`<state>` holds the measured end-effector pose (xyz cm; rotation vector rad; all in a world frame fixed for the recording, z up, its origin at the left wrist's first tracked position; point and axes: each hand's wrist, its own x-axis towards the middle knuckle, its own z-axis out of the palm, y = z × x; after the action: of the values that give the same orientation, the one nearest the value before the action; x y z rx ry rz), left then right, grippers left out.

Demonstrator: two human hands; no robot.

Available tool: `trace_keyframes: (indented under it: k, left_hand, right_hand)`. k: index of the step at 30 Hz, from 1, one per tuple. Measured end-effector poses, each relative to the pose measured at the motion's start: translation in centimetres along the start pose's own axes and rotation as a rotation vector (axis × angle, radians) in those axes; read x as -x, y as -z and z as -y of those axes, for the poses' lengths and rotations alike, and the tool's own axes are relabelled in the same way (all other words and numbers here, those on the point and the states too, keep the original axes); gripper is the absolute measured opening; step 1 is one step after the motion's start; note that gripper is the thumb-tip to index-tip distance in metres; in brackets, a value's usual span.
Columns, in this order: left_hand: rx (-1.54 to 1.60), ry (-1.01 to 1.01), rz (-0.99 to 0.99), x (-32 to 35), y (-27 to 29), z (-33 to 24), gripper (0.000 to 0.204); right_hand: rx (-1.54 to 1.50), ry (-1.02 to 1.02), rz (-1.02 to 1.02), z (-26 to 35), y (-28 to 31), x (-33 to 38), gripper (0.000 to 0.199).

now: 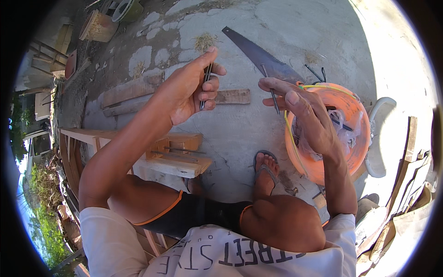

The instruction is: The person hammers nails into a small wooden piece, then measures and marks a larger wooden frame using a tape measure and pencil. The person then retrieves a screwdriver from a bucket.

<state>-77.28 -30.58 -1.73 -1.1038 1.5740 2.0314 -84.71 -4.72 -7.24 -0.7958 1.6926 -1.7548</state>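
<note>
Pinches a single nail (274, 99) between thumb and forefinger of the right hand (304, 115), shaft pointing down, just above the left rim of the orange bucket (355, 152). Clenches a small bundle of nails (206, 85) in the left hand (189, 92), fingers curled around them and forefinger stretched out, raised well to the left of the bucket. Keeps the two hands apart, not touching.

Inside the bucket: a crumpled clear plastic bag (344, 131) and some dark tools, too tangled to tell apart; over its rim, a yellow cord (288, 129). Beyond the bucket, on the concrete: a handsaw (263, 57), blade pointing away. Left of the bucket, past the sandalled foot (264, 171): a stack of wooden blocks (177, 164) with a few loose nails (177, 151) lying flat on top, and further off a short plank (233, 96).

Judged from this: sorting or gathering nails out of the bucket, partly done, with several already collected in the left hand and one more about to join them. No hammer in either hand and no nail seen standing in the wood, so any nailing of the blocks probably not yet begun. Sawing apparently set aside, with the handsaw untouched.
</note>
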Motion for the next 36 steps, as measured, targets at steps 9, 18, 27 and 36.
trace_keyframes:
  k: [9,18,27,36]
  left_hand:
    - [0.256,0.015,-0.064,4.4,5.2,5.7,0.033]
    - [0.188,-0.128,-0.208,4.1,8.4,5.8,0.024]
    - [0.251,-0.176,-0.234,2.4,11.3,5.0,0.031]
    - [0.311,-0.399,-0.232,7.4,15.1,0.5,0.036]
  right_hand:
    - [-0.028,-0.208,0.022,-1.1,-11.7,-4.5,0.032]
    - [0.138,-0.168,-0.248,0.2,-3.2,-1.1,0.033]
    - [1.145,-0.733,0.129,-8.0,12.6,9.3,0.017]
    - [1.37,-0.437,0.246,-17.8,9.7,8.5,0.015]
